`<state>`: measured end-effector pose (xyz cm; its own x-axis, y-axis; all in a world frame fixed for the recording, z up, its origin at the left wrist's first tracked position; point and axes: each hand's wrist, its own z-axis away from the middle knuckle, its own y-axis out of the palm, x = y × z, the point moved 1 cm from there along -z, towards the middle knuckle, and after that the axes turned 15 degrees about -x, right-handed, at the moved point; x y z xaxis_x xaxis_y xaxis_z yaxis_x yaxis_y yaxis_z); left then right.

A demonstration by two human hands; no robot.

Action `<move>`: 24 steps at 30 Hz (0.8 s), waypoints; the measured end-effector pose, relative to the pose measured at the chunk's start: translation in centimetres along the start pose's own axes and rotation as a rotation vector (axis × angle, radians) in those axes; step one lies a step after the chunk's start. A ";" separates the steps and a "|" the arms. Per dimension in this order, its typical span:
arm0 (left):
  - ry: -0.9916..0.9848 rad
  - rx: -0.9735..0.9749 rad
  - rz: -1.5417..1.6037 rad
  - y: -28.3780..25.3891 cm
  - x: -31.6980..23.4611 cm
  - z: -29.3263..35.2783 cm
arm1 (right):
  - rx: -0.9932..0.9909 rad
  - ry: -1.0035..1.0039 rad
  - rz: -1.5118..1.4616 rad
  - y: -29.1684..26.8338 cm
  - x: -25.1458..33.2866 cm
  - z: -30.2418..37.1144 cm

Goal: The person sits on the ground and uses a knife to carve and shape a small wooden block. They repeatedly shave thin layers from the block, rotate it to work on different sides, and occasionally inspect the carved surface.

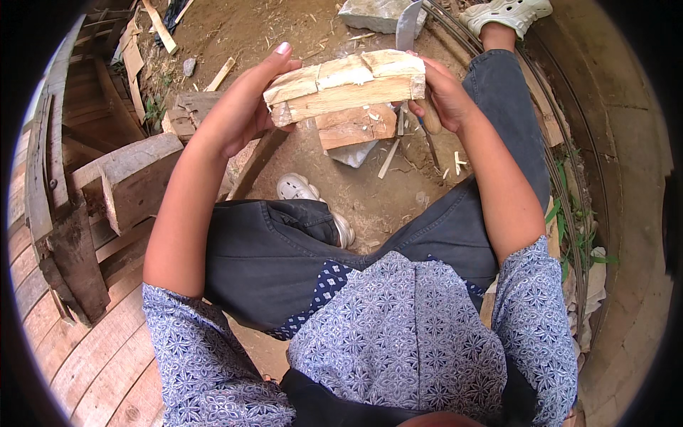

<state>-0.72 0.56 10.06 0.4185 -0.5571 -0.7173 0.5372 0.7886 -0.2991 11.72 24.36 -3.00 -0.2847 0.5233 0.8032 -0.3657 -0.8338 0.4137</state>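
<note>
A pale, rough-hewn wooden block (348, 89) with chipped facets is held up level in front of me. My left hand (249, 99) is closed around its left end, thumb up along the side. At the other end, my right hand (449, 96) steadies the block while also gripping a large knife. The knife's wooden handle (431, 117) points down below the hand, and its blade (408, 27) sticks up beyond the block. Under the held block, a reddish-brown piece of wood (356, 127) rests on a grey stone (352, 153), partly hidden.
Wood chips (388, 158) lie scattered on the dirt ground. A large grey stone (380, 14) sits at the far side. Timber offcuts (139, 178) and planks (107, 356) crowd the left. Along the right run thin rods (569, 171) beside a curved wall (612, 142).
</note>
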 end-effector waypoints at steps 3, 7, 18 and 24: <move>-0.006 -0.013 -0.022 -0.1 0.3 -0.3 | -0.013 0.019 0.014 0.2 0.0 0.0; -0.015 0.006 -0.047 -0.4 0.5 -0.7 | -0.007 0.018 0.040 0.2 -0.2 -0.1; -0.020 0.011 -0.069 -0.3 0.6 -0.7 | 0.011 0.009 0.054 0.1 -0.5 -0.2; -0.025 0.057 -0.071 -0.5 0.7 -1.0 | -0.006 0.012 0.047 0.1 -0.5 -0.2</move>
<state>-1.40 0.05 9.10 0.3952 -0.6182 -0.6794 0.6071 0.7309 -0.3119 11.68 24.01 -3.41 -0.3128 0.4856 0.8163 -0.3565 -0.8566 0.3730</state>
